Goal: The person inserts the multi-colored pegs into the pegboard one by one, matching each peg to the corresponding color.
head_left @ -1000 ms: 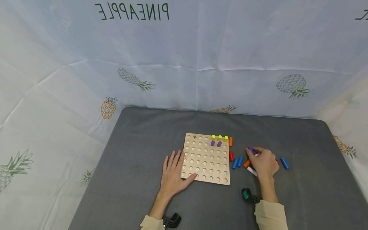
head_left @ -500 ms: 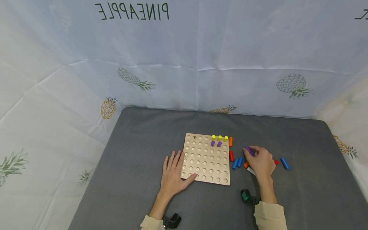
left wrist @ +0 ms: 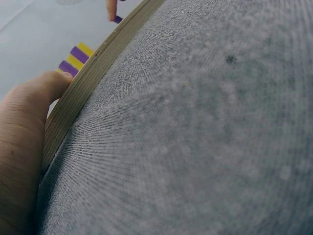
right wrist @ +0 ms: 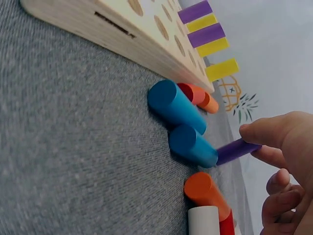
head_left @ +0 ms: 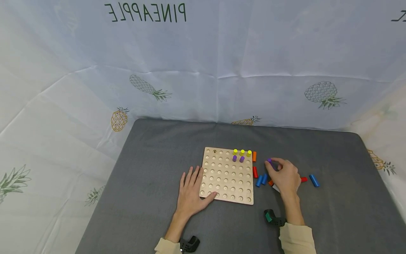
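Observation:
My right hand (head_left: 286, 177) pinches a purple peg (right wrist: 237, 151) between thumb and forefinger, to the right of a wooden pegboard (head_left: 222, 180). My left hand (head_left: 190, 195) lies along the board's left side, fingers spread and straight, its thumb (left wrist: 51, 84) over the near edge. Three yellow pegs (head_left: 242, 152) stand in the far row of holes at the right. Two purple pegs (head_left: 234, 158) stand in the row before them. Below the right hand lie an orange peg (right wrist: 205, 193) and a white peg (right wrist: 203, 220), partly hidden by it in the head view.
Between board and right hand lie two blue pegs (head_left: 264, 179). A red peg (head_left: 255, 172) and an orange peg (head_left: 254, 156) lie along the board's right edge. Farther right are a red peg (head_left: 303, 179) and another blue peg (head_left: 314, 180). Grey cloth (head_left: 158, 158) covers the table.
My right hand has lifted the purple peg from among the loose pegs and moved a little left and away from me, tilting the peg. My left hand has stayed still.

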Available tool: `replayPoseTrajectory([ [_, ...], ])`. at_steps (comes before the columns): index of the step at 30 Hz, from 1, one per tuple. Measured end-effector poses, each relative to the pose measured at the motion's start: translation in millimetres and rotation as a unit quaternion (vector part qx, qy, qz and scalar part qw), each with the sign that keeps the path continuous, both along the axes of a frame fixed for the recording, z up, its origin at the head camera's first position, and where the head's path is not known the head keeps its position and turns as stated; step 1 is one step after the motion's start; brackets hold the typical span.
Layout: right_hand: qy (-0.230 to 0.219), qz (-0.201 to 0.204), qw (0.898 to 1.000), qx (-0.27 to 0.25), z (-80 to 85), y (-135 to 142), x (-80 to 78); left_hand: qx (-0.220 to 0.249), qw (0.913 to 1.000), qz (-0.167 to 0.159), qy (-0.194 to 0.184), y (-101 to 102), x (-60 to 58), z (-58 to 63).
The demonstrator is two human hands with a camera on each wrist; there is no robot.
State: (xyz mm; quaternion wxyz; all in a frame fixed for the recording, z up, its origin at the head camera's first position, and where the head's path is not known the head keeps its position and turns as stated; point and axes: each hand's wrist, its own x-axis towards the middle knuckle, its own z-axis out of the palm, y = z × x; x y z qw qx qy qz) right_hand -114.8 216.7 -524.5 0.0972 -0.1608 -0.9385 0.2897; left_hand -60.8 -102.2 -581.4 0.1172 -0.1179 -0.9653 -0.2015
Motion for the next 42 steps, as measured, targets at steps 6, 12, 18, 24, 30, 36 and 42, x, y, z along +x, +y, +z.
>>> replayPoseTrajectory([
  [6, 0.008, 0.014, 1.0, -0.006, 2.6, -4, -0.4, -0.002, 1.0, 0.001, -0.003, 0, 0.0, 0.6],
  [12, 0.008, 0.024, 0.999, -0.02, 6.1, -10, -1.5, -0.005, 1.0, 0.001, -0.005, 0, 0.2, 1.6],
  [18, 0.021, 0.04, 0.998, -0.032, 11.3, -15, -3.2, -0.008, 0.9999, 0.001, -0.009, -1, -0.1, 3.3],
  [24, 0.039, 0.065, 0.996, -0.042, 12.1, -22, -4.6, -0.008, 0.9999, -0.001, -0.01, -1, -0.4, 4.5],
  [30, 0.056, 0.084, 0.994, -0.051, 11.2, -28, -5.4, -0.009, 0.9999, 0.0, -0.012, -1, -0.6, 4.9],
  [36, 0.036, 0.095, 0.993, -0.06, 10.6, -35, -6.8, -0.007, 0.9999, -0.002, -0.012, -2, -0.9, 6.3],
  [42, 0.031, 0.106, 0.992, -0.059, 9.9, -38, -7.4, -0.005, 0.9999, -0.003, -0.016, -2, -0.5, 7.4],
])
